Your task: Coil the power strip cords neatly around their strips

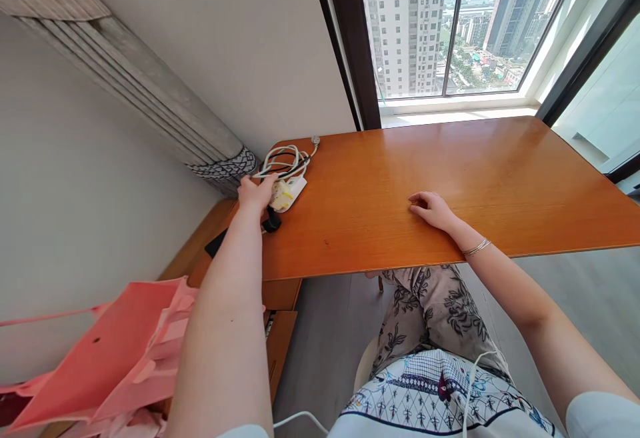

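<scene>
My left hand (257, 193) reaches to the far left of the brown table (380, 185), its thumb and fingers spread at the edge of a white power strip (291, 195). Coiled white and black cables (293, 158) lie just beyond it, and a round plug (315, 140) ends one cable. A black adapter (272, 220) sits below the strip, near my left wrist. Whether the fingertips grip anything is partly hidden. My right hand (431, 210) rests on the table's middle, fingers loosely curved and thumb apart, holding nothing.
A pink bag (120, 351) stands at the lower left, beside a wooden drawer unit (281, 345). The gathered grey curtain (170, 98) hangs down to the table's left corner. Behind the table is a window (450, 38). A white cable (470, 391) crosses my lap.
</scene>
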A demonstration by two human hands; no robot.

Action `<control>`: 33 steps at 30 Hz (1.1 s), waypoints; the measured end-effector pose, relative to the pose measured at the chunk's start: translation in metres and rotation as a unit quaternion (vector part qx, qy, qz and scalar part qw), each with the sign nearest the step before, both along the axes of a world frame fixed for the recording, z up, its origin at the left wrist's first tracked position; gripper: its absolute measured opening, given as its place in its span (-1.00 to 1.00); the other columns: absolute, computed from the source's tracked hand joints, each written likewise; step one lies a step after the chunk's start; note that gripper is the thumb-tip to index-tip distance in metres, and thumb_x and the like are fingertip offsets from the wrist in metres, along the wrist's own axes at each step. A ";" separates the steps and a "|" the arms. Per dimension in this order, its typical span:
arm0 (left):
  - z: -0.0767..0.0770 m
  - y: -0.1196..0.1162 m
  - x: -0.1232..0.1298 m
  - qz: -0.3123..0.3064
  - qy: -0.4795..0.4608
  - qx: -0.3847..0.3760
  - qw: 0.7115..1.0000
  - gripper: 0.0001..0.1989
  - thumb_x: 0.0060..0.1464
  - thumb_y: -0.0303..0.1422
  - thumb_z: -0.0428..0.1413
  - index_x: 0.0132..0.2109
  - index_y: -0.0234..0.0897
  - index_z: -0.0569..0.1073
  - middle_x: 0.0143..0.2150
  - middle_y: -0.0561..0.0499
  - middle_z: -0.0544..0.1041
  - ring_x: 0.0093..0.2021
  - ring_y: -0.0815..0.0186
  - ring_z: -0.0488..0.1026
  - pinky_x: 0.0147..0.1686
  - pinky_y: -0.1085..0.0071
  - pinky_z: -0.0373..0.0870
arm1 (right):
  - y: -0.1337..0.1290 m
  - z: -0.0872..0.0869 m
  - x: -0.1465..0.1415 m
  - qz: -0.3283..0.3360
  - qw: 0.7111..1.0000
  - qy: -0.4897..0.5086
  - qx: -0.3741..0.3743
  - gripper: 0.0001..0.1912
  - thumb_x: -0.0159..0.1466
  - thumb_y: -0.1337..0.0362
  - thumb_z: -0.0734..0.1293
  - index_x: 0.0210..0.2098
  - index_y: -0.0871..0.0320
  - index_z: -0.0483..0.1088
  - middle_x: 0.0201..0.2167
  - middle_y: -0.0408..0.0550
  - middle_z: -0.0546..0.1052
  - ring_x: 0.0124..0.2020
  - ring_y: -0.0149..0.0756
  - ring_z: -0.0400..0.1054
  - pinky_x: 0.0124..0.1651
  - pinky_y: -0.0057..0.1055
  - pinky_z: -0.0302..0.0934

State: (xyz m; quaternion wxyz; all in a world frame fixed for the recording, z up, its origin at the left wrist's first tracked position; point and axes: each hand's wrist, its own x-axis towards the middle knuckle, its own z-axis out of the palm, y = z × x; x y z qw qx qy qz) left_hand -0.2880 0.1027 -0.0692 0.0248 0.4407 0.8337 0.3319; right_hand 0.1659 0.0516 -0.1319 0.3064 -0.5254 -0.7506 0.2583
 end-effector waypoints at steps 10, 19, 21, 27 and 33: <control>-0.008 -0.013 0.139 -0.311 0.003 0.220 0.925 -0.61 0.03 -0.50 0.20 0.03 -0.23 0.40 0.15 -0.14 0.46 0.27 0.07 0.37 0.38 0.09 0.21 | -0.004 0.000 0.000 0.022 0.996 0.077 0.039 -0.78 0.27 0.31 0.34 -0.11 0.08 0.55 -0.07 0.02 0.62 0.00 -0.14 0.48 0.17 -0.10 0.33; -0.050 -0.008 0.264 -0.532 -0.039 0.104 0.839 -0.69 0.17 -0.40 0.11 0.07 -0.30 0.45 0.13 -0.16 0.53 -0.07 0.25 0.56 0.05 0.23 0.50 | -0.008 0.007 -0.001 0.037 0.994 0.077 0.069 -0.78 0.30 0.34 0.28 -0.13 0.12 0.54 -0.17 0.01 0.60 -0.12 -0.20 0.47 0.06 -0.22 0.34; -0.056 -0.007 0.272 -0.534 -0.024 0.080 0.841 -0.70 0.18 -0.42 0.10 0.07 -0.28 0.46 0.11 -0.14 0.55 -0.06 0.25 0.57 0.04 0.25 0.50 | -0.010 0.008 -0.002 0.047 0.995 0.056 0.065 -0.79 0.31 0.35 0.28 -0.14 0.13 0.54 -0.24 -0.02 0.58 -0.22 -0.24 0.44 -0.05 -0.28 0.33; -0.063 -0.016 0.270 -0.556 0.041 0.042 0.829 -0.64 0.08 -0.51 0.11 0.03 -0.23 0.52 0.06 -0.08 0.60 -0.06 0.22 0.59 -0.01 0.27 0.51 | -0.020 0.013 -0.004 0.132 0.989 -0.001 0.060 -0.80 0.29 0.39 0.31 -0.13 0.10 0.52 -0.29 -0.07 0.55 -0.34 -0.33 0.38 -0.14 -0.37 0.27; -0.063 -0.022 0.270 -0.566 0.053 0.041 0.822 -0.71 0.05 -0.51 0.11 -0.08 -0.19 0.56 -0.02 -0.06 0.63 -0.08 0.21 0.58 -0.07 0.28 0.51 | -0.021 0.013 -0.004 0.146 0.988 0.001 0.040 -0.80 0.29 0.40 0.31 -0.12 0.10 0.49 -0.36 -0.14 0.55 -0.40 -0.37 0.36 -0.20 -0.41 0.25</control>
